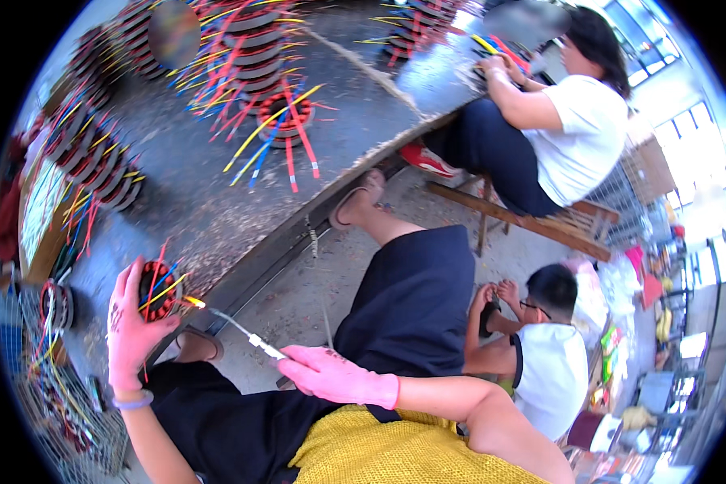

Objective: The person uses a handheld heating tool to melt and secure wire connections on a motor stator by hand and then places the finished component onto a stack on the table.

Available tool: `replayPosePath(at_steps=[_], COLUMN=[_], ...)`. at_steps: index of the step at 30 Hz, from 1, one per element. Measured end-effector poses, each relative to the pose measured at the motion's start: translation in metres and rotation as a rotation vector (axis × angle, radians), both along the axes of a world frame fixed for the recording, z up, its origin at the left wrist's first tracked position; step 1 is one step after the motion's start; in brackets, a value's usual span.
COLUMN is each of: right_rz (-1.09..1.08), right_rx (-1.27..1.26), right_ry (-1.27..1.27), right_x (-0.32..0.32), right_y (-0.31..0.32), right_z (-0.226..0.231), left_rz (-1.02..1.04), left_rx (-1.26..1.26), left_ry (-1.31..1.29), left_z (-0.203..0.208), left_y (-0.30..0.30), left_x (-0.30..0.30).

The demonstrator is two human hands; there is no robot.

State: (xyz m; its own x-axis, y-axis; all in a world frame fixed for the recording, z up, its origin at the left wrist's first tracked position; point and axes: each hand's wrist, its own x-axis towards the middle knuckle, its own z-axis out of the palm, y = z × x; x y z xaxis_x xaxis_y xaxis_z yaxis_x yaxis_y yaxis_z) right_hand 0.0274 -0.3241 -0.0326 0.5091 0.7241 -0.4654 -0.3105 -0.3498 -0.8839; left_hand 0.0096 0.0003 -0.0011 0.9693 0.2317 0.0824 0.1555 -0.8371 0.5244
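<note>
My left hand (131, 331), in a pink glove, grips a ring-shaped motor stator (148, 281) at the near edge of the table, fingers on its far side and thumb toward me. Red, blue and yellow wires stick out of the stator's opening. In my right hand (331, 374), also gloved in pink, is a small torch (264, 345) with a thin bent metal neck. A small orange flame burns at the torch tip, close beside the stator's right rim and the yellow wire end.
Stacked stators (254, 60) with colored wires stand on the dark table (194, 169). A single stator (285, 121) sits near its edge. Another stator (56, 305) lies at far left. A co-worker (577, 113) handles wires on the right; another person (552, 355) crouches beside me.
</note>
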Motion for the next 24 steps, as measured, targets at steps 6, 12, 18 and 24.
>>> replayPosePath(at_steps=[6,12,18,24], right_rz=[-0.032,-0.011,-0.017,-0.048], right_rx=[0.031,0.04,0.056,0.071], right_ry=[-0.066,-0.061,-0.122,-0.055], right_x=[-0.003,-0.002,-0.005,-0.007], right_y=[-0.002,-0.005,-0.005,-0.006], right_z=[-0.003,-0.003,-0.004,-0.007], left_rz=[-0.038,-0.051,-0.073,-0.094], left_rx=[-0.011,0.002,-0.006,-0.024], left_ry=[0.007,0.0,0.016,0.012], left_z=[-0.006,-0.013,-0.012,-0.016], left_y=[0.001,0.006,0.008,0.009], left_x=[0.003,0.002,0.003,0.004])
